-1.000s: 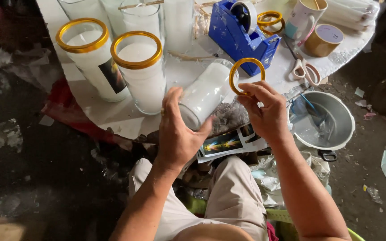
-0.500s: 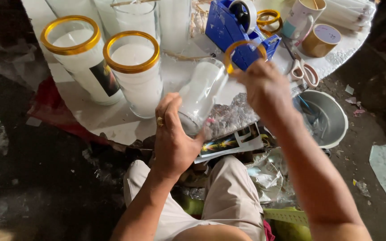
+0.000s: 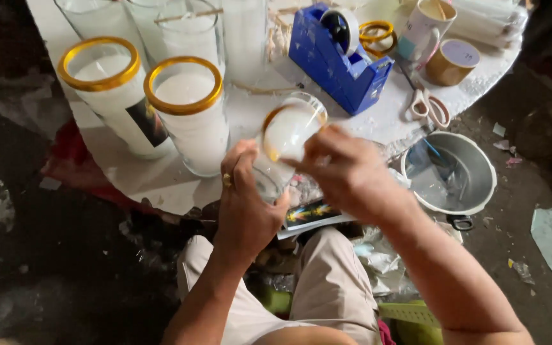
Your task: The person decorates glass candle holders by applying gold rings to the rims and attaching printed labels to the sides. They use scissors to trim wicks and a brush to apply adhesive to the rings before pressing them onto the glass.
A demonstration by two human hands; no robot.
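My left hand (image 3: 245, 201) grips the lower body of a tall glass candle jar (image 3: 287, 137) filled with white wax, tilted with its mouth toward me. My right hand (image 3: 346, 172) presses a gold band (image 3: 275, 131) onto the jar's rim; part of the band shows along the left of the rim. Both hands are over the front edge of the white-covered table (image 3: 129, 172), above my knees.
Two gold-rimmed candle jars (image 3: 115, 96) (image 3: 190, 115) stand at left, more plain jars behind. A blue tape dispenser (image 3: 340, 57), loose gold bands (image 3: 378, 32), scissors (image 3: 426, 105), a gold tape roll (image 3: 452, 61) and a cup (image 3: 424, 22) lie at right. A metal pot (image 3: 452, 176) sits on the floor.
My right hand brought the gold band from the air down onto the jar's rim. My left hand tilted the jar's mouth more toward me.
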